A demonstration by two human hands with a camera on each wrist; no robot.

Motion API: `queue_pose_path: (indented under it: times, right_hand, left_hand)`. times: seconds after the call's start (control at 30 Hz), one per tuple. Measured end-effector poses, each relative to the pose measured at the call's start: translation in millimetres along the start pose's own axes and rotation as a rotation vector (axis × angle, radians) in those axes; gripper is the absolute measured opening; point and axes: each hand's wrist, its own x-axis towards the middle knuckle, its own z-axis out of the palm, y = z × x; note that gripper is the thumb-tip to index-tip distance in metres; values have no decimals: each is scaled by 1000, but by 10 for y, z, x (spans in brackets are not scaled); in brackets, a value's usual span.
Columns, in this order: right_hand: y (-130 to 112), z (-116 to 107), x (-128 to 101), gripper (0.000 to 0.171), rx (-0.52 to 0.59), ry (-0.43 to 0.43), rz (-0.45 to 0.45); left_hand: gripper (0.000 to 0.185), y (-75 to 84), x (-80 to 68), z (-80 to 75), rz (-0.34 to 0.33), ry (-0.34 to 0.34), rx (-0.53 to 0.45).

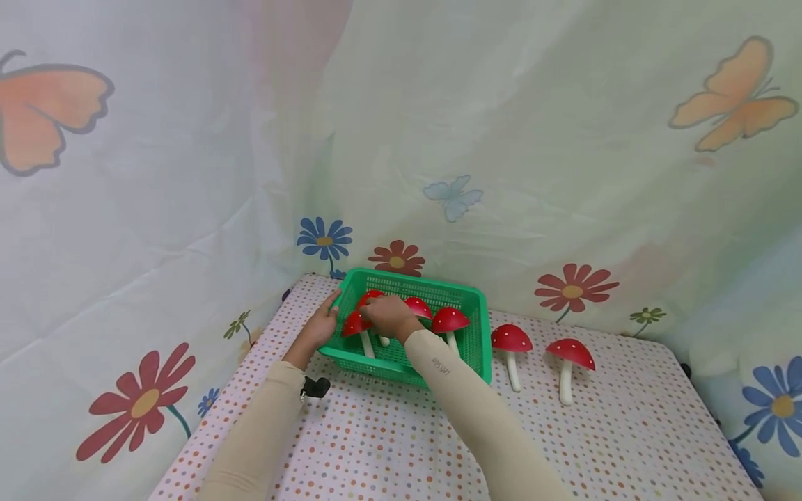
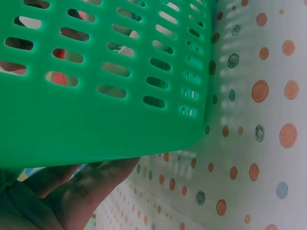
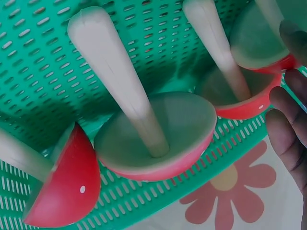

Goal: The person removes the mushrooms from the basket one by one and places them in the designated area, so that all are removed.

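A green plastic basket stands on the table and holds several red-capped toy mushrooms with pale stems. My left hand grips the basket's left rim; the left wrist view shows its fingers under the green edge. Inside the basket, my right hand reaches to the mushrooms at the left end. It pinches the cap edge of the leftmost mushroom, with thumb and fingers on either side in the right wrist view. Another mushroom leans cap-down against the basket wall in that view.
Two more toy mushrooms, one beside the basket and one farther right, lie on the dotted tablecloth. A cloth backdrop with printed flowers and butterflies rises behind the basket and at both sides.
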Motion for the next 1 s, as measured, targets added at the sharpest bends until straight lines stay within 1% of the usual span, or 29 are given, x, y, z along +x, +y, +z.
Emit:
queue_pose_path:
  times: [0.1, 0.23, 0.4, 0.5, 0.6, 0.67, 0.73, 0.8, 0.87, 1.0]
  right_hand:
    - [4, 25, 9, 30, -11, 4, 8]
    - [5, 40, 15, 26, 27, 9, 32]
    - [0, 25, 15, 12, 125, 22, 70]
    - [-3, 16, 10, 8, 185, 29, 88]
    - [2, -3, -4, 5, 267, 36, 110]
    - [10, -13, -11, 6, 336, 44, 129]
    - [25, -25, -20, 16, 399, 57, 149]
    - [52, -23, -32, 26, 446, 84, 170]
    - [88, -8, -44, 30, 489, 120, 202]
    - [171, 35, -99, 20, 615, 238, 282]
  left_hand:
    - [50, 8, 3, 6, 11, 2, -5]
    - [50, 15, 0, 8, 19, 5, -11]
    - [49, 6, -2, 5, 29, 11, -21]
    - [49, -3, -3, -1, 35, 11, -25]
    - [50, 0, -4, -4, 39, 10, -27]
    - [50, -6, 2, -2, 46, 8, -23]
    - [50, -9, 8, 1, 51, 6, -21]
    - [50, -13, 13, 4, 54, 2, -21]
    - [50, -13, 13, 4, 52, -2, -23]
    - [50, -22, 10, 0, 47, -8, -32]
